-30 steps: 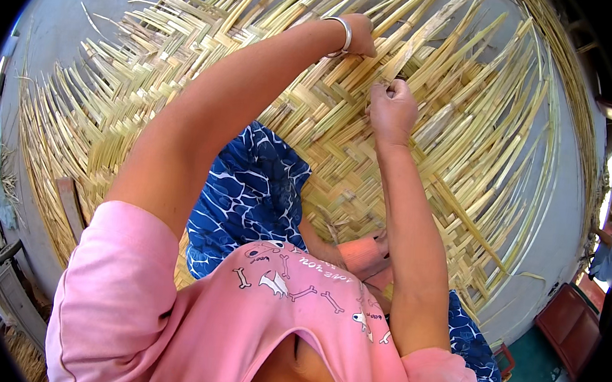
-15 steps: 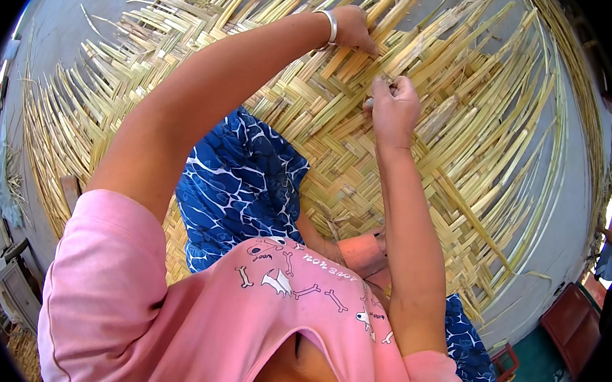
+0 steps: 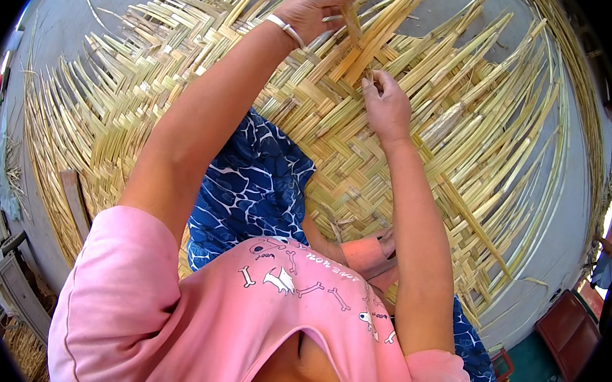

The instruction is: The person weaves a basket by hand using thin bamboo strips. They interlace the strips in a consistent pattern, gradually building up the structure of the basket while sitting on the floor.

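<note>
A mat of flat, pale yellow-green reed strips lies half woven in front of me, and the woven mat [image 3: 350, 173] shows a herringbone pattern. At its far middle my left hand [image 3: 316, 10], with a light bangle at the wrist, is raised with its fingers closed around a reed strip [image 3: 351, 25] that is pulled upward. Nearer and to the right, my right hand [image 3: 388, 109] pinches the end of a strip at the weave; its fingertips partly hide that end. Between the hands, several wider orange-tan strips [image 3: 384, 33] stick up from the mat.
Long loose strip ends [image 3: 517, 120] fan out over the grey floor [image 3: 574, 160] to the right and left. A wooden piece [image 3: 72, 199] lies on the mat's left side. At the lower right is a dark red panel [image 3: 567, 326]. My foot in an orange sandal [image 3: 365, 257] rests on the mat.
My left hand has moved up and to the left, drawing a strip with it. My right hand has shifted slightly left. The wide orange-tan strips between them now show more.
</note>
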The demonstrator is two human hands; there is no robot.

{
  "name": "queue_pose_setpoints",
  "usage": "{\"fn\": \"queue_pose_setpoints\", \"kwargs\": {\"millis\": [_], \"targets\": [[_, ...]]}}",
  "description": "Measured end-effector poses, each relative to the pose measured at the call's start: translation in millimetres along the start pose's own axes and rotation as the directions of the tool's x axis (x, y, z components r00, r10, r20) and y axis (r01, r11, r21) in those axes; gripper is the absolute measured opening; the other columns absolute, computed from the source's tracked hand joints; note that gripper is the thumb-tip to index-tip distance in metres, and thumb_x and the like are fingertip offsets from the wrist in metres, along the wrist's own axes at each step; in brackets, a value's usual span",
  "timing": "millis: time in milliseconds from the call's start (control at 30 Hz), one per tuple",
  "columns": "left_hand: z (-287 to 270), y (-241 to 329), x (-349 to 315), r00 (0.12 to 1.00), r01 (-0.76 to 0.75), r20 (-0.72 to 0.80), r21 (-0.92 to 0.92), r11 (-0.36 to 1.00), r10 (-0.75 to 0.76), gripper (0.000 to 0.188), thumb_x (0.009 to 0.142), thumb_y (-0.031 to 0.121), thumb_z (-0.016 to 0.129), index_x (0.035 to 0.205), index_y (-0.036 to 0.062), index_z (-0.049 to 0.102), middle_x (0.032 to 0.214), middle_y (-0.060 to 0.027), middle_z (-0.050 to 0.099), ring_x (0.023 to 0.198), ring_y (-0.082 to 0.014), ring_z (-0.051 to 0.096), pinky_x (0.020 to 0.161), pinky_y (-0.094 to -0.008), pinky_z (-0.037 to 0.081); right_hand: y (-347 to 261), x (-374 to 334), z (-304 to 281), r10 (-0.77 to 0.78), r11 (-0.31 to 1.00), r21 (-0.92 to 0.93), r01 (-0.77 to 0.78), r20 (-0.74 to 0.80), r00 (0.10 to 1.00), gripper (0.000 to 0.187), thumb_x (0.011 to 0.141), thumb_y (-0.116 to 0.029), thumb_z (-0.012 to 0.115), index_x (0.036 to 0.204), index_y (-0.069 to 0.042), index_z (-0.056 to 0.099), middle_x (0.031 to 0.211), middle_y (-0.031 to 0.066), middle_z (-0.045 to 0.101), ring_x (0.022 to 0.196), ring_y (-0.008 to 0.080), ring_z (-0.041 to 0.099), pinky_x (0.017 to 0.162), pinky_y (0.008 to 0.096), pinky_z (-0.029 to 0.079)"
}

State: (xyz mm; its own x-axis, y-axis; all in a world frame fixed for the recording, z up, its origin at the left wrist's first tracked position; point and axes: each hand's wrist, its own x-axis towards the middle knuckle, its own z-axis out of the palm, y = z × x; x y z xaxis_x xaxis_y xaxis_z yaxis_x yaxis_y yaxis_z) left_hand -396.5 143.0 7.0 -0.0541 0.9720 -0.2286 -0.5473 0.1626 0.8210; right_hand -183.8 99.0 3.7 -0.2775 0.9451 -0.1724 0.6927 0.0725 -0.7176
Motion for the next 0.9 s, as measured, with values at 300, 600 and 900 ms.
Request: {"fn": "queue_pose_setpoints", "kwargs": {"millis": [300,600,900], "targets": [[-64,8,-51,0.905,0.186,-0.423,0.285,0.94,-0.05,0.013,0.085,0.002,0.059,0.096,0.0025,0.065,0.094,-0.0073,0.064,0.079,-0.0154,0.063,0.071,-0.0266,0.056,8,-4,14,-0.086,0.989,-0.129,0.071,-0.114,0.99,0.02,0.085,-0.015,0.055,0.103,-0.009,0.06,0.101,0.0127,0.061,0.086,0.0323,0.061,0.077,0.0408,0.049],[-82,16,-46,0.854,0.033,-0.52,0.036,0.999,-0.009,0.017,0.085,-0.001,0.054,0.098,0.0039,0.064,0.095,-0.0082,0.064,0.084,-0.0197,0.063,0.073,-0.0316,0.055,-30,-13,0,-0.353,0.666,-0.633,0.394,0.197,0.915,0.011,0.079,-0.004,0.053,0.088,-0.006,0.058,0.093,0.0136,0.058,0.084,0.0304,0.063,0.068,0.0403,0.053],[-104,42,-45,0.98,0.068,-0.166,-0.217,0.974,-0.106,0.008,0.084,0.003,0.052,0.09,0.0043,0.058,0.086,-0.0081,0.065,0.078,-0.0206,0.063,0.069,-0.0352,0.053,-82,29,42,-0.295,0.878,-0.357,0.319,0.123,0.948,0.03,0.085,-0.027,0.06,0.101,-0.002,0.062,0.101,0.0184,0.061,0.09,0.0352,0.06,0.078,0.0431,0.048]]}}
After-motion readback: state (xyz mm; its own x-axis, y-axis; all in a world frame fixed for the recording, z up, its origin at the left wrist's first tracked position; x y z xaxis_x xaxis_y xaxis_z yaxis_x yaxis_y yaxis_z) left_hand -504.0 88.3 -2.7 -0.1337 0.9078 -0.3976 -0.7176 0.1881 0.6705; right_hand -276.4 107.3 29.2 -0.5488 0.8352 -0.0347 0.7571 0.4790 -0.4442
